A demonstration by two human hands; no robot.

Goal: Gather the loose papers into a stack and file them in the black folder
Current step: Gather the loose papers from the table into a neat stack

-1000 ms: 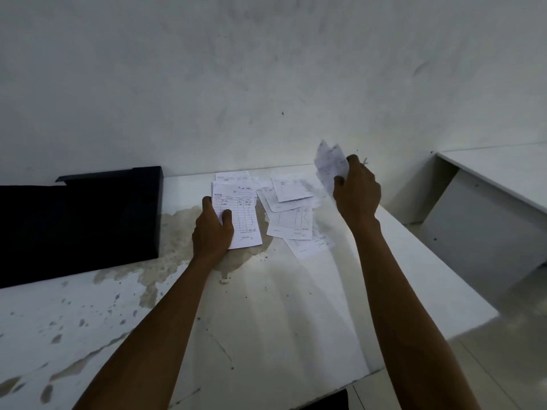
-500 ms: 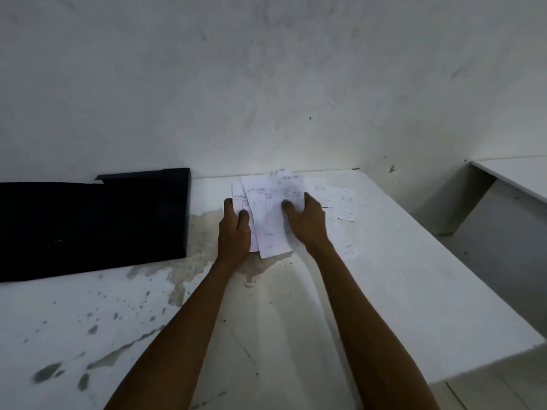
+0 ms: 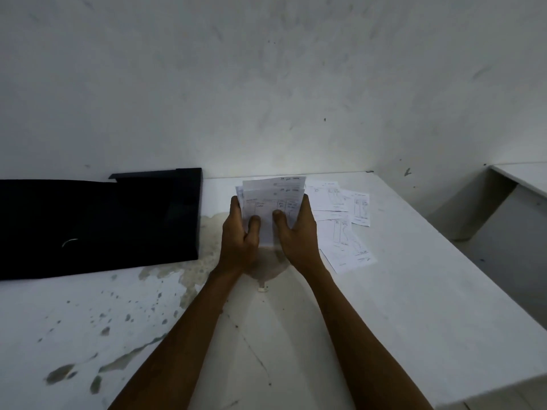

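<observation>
I see the left hand (image 3: 239,244) and right hand (image 3: 299,241) gripping the stack (image 3: 272,199) from its 2 sides, thumbs curled onto the front sheet, holding it tilted up near the table's (image 3: 414,291) back edge. Other papers (image 3: 346,232) lie overlapped just right of it, and the folder (image 3: 118,220) lies flat along the back edge, left of the hands.
</observation>
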